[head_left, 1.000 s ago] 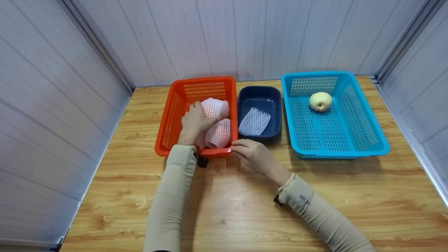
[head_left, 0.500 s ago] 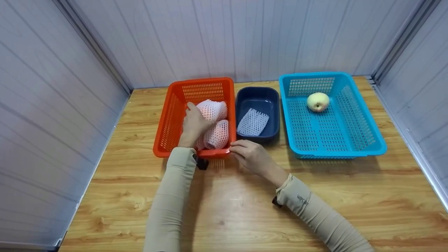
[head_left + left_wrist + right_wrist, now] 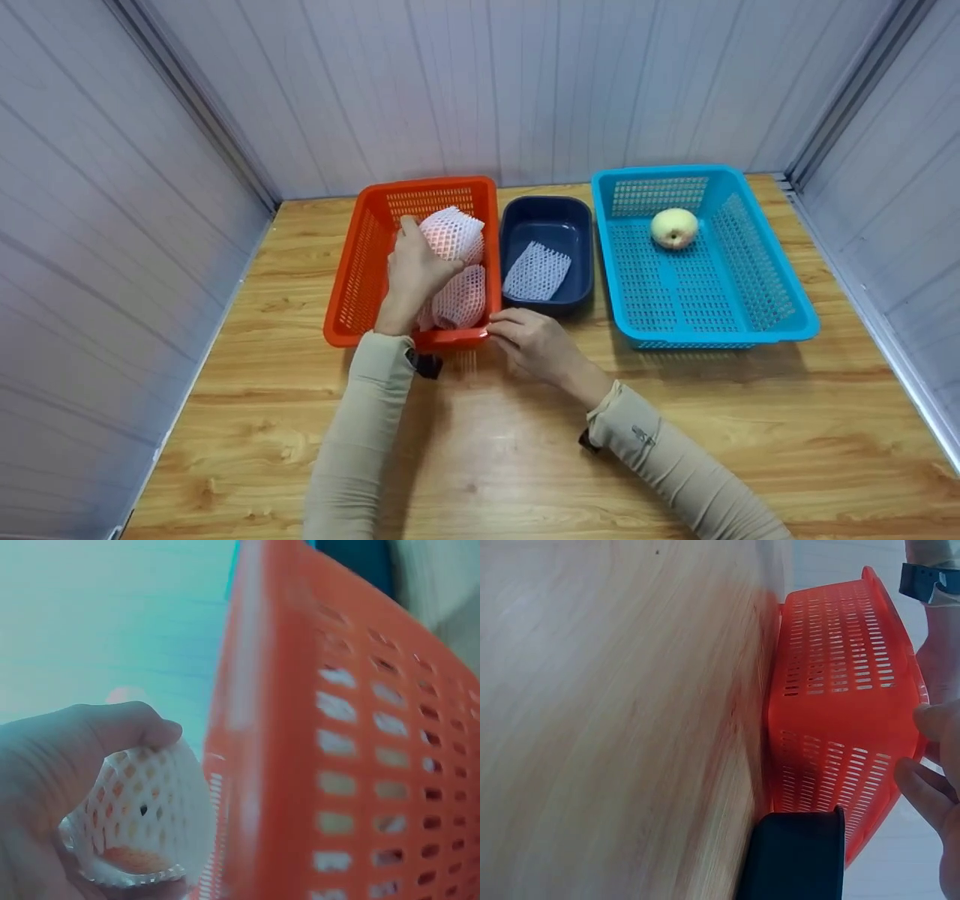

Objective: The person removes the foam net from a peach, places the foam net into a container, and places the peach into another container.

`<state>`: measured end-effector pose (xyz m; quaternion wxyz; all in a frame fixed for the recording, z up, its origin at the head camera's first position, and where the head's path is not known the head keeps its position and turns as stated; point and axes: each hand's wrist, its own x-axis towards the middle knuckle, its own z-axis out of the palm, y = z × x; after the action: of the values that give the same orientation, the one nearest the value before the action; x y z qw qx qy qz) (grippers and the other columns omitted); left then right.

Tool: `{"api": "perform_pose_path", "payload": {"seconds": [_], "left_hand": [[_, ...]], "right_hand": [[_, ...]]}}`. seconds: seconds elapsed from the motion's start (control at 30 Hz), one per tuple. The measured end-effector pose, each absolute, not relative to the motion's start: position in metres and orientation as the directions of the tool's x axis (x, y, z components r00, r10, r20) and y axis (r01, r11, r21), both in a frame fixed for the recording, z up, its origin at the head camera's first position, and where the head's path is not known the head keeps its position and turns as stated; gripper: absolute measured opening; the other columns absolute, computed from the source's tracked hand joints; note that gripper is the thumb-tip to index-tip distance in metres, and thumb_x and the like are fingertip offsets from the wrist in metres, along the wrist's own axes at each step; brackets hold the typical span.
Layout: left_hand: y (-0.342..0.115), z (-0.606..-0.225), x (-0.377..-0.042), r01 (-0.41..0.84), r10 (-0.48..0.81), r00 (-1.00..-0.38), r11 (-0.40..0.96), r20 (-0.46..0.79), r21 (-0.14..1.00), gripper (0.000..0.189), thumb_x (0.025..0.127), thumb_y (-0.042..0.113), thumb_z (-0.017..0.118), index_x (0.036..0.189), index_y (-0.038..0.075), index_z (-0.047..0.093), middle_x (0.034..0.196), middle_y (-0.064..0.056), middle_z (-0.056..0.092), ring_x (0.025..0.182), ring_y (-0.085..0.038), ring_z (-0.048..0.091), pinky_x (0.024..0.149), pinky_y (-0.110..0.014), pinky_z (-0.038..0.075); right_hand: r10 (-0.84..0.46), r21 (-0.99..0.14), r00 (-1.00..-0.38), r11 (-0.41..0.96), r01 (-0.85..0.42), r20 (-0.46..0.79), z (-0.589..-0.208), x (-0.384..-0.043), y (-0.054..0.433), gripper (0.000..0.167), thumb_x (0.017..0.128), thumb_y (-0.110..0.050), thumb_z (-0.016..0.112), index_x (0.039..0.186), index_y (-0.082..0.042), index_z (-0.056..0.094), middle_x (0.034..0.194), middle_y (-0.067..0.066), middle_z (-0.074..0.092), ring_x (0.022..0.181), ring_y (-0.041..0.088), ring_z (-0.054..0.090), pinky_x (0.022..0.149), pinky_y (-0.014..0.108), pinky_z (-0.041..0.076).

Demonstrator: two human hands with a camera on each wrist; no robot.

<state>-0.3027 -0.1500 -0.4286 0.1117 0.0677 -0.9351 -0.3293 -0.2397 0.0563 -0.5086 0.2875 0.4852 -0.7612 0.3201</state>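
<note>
near me, the left hand (image 3: pixel 412 277) is gripping a netted fruit (image 3: pixel 448 235) while the right hand (image 3: pixel 538 349) is pinching the red basket (image 3: pixel 450 338) by its rim, probably steadying it.

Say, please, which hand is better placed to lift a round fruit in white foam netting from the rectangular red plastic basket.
Probably the left hand: it grips one netted fruit inside the red basket, while the right hand only holds the near rim.
</note>
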Motion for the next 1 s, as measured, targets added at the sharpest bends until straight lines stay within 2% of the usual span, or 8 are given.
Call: {"api": "perform_pose_path", "payload": {"seconds": [0.33,0.6,0.77,1.0], "left_hand": [[-0.135,-0.413,-0.279,0.171,-0.07,-0.93,0.784,0.36,0.597,0.088,0.065,0.028,0.087,0.133,0.008,0.035,0.121,-0.01,0.049,0.102,-0.025,0.054,0.088,-0.041,0.051],[-0.124,-0.409,-0.266,0.349,0.082,-0.893,0.747,0.443,0.566,0.088,0.064,0.024,0.087,0.135,0.009,0.036,0.125,-0.011,0.045,0.105,-0.025,0.052,0.092,-0.039,0.047],[-0.123,-0.41,-0.264,0.455,0.179,-0.849,0.725,0.496,0.517,0.088,0.065,0.025,0.088,0.136,0.01,0.037,0.126,-0.011,0.048,0.11,-0.023,0.048,0.092,-0.044,0.041],[-0.121,-0.414,-0.253,0.55,0.287,-0.815,0.657,0.503,0.516,0.088,0.065,0.022,0.088,0.136,0.008,0.037,0.127,-0.009,0.048,0.113,-0.021,0.047,0.099,-0.036,0.041]], "right_hand": [[-0.575,-0.203,-0.37,0.334,-0.92,0.73,-0.506,-0.238,0.056,0.014,0.082,-0.002,0.075,0.096,-0.001,0.074,0.1,0.014,0.069,0.094,0.023,0.066,0.087,0.033,0.052],[-0.566,-0.144,-0.277,0.269,-0.952,0.776,-0.497,-0.231,0.067,0.011,0.079,-0.002,0.077,0.09,-0.002,0.074,0.095,0.01,0.07,0.088,0.02,0.067,0.082,0.03,0.053],[-0.553,-0.138,-0.262,0.256,-0.957,0.791,-0.483,-0.22,0.083,0.01,0.081,-0.003,0.075,0.09,-0.006,0.074,0.091,0.005,0.069,0.083,0.016,0.066,0.077,0.028,0.054],[-0.508,-0.126,-0.248,0.263,-0.957,0.825,-0.464,-0.205,0.112,0.009,0.081,-0.005,0.074,0.09,-0.007,0.073,0.088,0.0,0.069,0.079,0.014,0.066,0.071,0.028,0.055]]}}
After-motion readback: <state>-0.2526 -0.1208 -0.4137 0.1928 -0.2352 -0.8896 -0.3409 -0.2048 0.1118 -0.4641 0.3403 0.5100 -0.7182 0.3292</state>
